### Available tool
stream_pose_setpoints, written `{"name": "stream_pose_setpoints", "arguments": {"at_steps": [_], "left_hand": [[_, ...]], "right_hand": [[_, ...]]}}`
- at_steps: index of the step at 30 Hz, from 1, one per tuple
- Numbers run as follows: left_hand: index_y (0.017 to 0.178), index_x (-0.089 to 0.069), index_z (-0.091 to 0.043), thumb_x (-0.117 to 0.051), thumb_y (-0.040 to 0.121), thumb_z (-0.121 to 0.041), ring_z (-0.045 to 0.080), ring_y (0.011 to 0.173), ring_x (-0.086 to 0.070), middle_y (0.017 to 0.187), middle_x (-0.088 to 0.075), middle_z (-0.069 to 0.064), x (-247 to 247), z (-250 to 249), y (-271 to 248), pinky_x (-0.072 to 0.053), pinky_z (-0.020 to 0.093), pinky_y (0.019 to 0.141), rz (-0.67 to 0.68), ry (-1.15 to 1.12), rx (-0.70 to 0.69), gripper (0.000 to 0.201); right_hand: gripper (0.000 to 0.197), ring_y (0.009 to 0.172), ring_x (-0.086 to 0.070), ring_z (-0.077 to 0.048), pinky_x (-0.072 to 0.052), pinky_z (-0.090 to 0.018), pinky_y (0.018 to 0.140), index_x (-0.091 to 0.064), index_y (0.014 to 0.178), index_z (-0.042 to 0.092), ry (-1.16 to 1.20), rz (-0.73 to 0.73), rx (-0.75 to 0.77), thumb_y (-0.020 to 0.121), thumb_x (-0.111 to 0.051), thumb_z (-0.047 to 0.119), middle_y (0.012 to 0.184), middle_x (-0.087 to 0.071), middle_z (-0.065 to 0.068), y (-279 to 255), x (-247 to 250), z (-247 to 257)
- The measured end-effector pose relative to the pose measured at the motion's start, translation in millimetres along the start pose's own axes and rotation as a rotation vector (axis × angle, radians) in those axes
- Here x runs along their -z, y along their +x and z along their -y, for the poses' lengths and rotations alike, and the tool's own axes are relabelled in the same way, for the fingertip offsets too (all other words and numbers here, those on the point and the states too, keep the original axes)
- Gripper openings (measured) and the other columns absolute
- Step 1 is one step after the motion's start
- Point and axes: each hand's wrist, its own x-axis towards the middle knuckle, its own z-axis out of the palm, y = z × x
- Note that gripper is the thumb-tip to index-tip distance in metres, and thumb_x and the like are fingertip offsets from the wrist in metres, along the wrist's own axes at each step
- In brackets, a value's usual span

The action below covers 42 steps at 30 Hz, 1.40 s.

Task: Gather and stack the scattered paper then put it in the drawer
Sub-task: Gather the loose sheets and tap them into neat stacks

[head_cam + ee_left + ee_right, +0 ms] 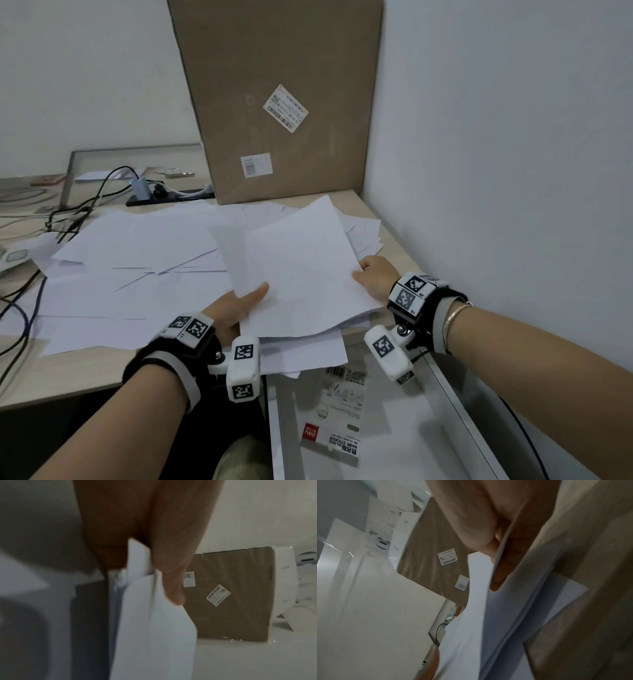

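Head view: left hand (236,308) and right hand (375,277) pinching a stack of paper (301,270) over the desk (68,373), open drawer (404,428) just below. Left wrist: thumb clamped on ragged edges. Right wrist: same. Best squared up before lowering.

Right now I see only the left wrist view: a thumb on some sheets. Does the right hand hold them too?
Observer: Yes. The right hand grips the stack at its right edge, the left hand at its left edge.
Operator: Anything left to gather?
Observer: Yes, loose sheets lie spread on the desk, left of the stack.
Operator: Where can it go?
Observer: The drawer is open below the stack, with a sticker pack inside.
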Motion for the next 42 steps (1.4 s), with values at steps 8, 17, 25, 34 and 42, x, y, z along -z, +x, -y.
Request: {"name": "stream_pose_setpoints", "arguments": {"at_steps": [8, 17, 25, 34, 42], "left_hand": [[0.123, -0.054, 0.004, -0.055, 0.093, -0.002, 0.040, 0.101, -0.061, 0.115, -0.064, 0.024, 8, 6, 2, -0.050, 0.049, 0.089, -0.079, -0.047, -0.056, 0.030], [0.118, -0.058, 0.005, -0.057, 0.092, -0.005, 0.031, 0.089, -0.065, 0.106, -0.066, 0.020, 10, -27, -3, -0.055, 0.038, 0.077, -0.050, -0.027, -0.283, 0.028], [0.125, -0.058, -0.001, -0.070, 0.079, 0.000, 0.034, 0.107, -0.064, 0.119, -0.066, 0.016, 2, -105, -1, -0.052, 0.044, 0.091, -0.142, -0.168, -0.534, 0.047], [0.131, -0.054, -0.004, -0.066, 0.083, -0.003, 0.030, 0.111, -0.063, 0.123, -0.065, 0.014, 0, -142, -13, -0.055, 0.039, 0.090, -0.014, -0.180, -0.688, 0.049], [0.130, -0.054, -0.006, -0.065, 0.085, -0.008, 0.026, 0.106, -0.065, 0.125, -0.063, 0.014, -3, -152, -14, -0.056, 0.036, 0.084, -0.013, -0.196, -0.746, 0.046]], "right_hand": [[0.052, 0.115, -0.054, -0.023, -0.043, -0.031, 0.097, -0.048, 0.128, 0.010, 0.071, -0.044, -0.035, 0.083, -0.070, 0.025, 0.122, -0.054, -0.004, 6, 5, -4], [0.057, 0.105, -0.067, -0.026, -0.046, -0.045, 0.102, -0.058, 0.126, 0.000, 0.614, 0.155, 0.148, 0.076, -0.077, 0.018, 0.114, -0.069, -0.011, 17, 72, 38], [0.071, 0.106, -0.066, -0.030, -0.050, -0.046, 0.097, -0.069, 0.106, 0.007, 0.705, -0.019, 0.333, 0.051, -0.086, 0.050, 0.110, -0.071, -0.014, 22, 76, 80], [0.060, 0.108, -0.066, -0.029, -0.049, -0.045, 0.099, -0.059, 0.125, 0.002, 0.704, 0.153, 0.328, 0.072, -0.080, 0.020, 0.118, -0.068, -0.015, 17, 67, 80], [0.102, 0.109, -0.065, -0.024, -0.050, -0.048, 0.098, -0.045, 0.133, 0.015, 0.832, -0.033, 0.350, 0.047, -0.091, 0.045, 0.119, -0.067, -0.007, 19, 62, 69]]}}
